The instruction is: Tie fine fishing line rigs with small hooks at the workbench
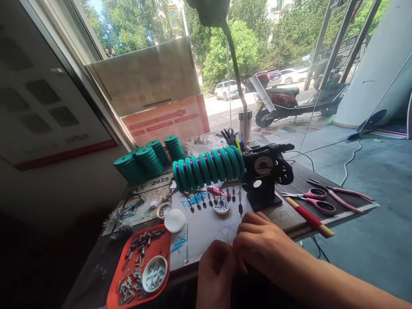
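My left hand (216, 268) and my right hand (262, 238) meet at the table's front edge, fingers pinched together. What they hold, if anything, is too small or hidden to make out. Just beyond them stands a black hand-cranked machine (264, 176) with a round dial. A row of green foam ring spools (209, 167) extends leftward from it. Several small dark weights (240, 209) hang below the spools on thin lines, the rightmost close above my right hand. Behind my hands, a white dish of small beads (221, 205) rests on a white sheet (206, 231).
An orange tray (112, 283) at the front left holds metal pieces and a white bowl (155, 274). Stacked green spools (149, 162) stand at the back left. Scissors (315, 199), pliers (347, 195) and a red-wrapped stick (310, 218) lie right. A lamp arm (236, 64) rises behind.
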`<state>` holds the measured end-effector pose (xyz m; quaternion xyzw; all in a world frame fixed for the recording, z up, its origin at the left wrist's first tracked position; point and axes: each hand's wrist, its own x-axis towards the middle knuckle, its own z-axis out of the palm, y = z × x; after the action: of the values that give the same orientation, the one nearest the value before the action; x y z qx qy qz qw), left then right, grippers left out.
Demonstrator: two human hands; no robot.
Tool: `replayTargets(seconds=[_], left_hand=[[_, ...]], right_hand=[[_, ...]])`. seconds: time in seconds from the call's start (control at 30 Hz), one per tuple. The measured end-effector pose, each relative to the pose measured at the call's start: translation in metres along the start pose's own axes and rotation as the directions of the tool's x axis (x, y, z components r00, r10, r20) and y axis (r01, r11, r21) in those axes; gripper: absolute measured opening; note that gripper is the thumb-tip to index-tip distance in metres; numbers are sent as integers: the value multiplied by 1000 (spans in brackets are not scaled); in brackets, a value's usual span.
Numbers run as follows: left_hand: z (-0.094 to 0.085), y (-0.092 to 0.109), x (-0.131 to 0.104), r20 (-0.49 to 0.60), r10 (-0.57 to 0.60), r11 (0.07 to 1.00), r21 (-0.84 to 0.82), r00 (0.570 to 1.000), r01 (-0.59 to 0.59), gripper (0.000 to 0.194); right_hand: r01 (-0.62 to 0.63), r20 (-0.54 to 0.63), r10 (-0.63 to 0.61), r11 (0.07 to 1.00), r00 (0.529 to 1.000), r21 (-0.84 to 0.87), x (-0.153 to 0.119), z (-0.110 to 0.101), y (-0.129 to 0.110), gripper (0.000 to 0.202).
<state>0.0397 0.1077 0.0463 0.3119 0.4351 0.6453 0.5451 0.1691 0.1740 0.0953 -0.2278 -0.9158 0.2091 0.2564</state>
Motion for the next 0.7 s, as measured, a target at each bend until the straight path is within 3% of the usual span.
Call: replayTargets(seconds=[0.23,0.47,0.6,0.7], left_hand=[[0,0,0,-48,-38,995,-99,998,34,24],[4,5,-1,-71,-71,990,-123,995,62,41],[-2,5,-2,53,-119,990,-66,991,123,39],[-9,5,-3,166,-113,992,78,980,101,36]], right_hand=[[22,-34,-17,988,999,151,-3,2,4,21],[12,8,-14,977,1000,214,0,-4,3,16],[9,18,-12,982,1000,189,0,-7,2,19],[-18,-14,22,979,1000,204,-2,-6,4,16]])
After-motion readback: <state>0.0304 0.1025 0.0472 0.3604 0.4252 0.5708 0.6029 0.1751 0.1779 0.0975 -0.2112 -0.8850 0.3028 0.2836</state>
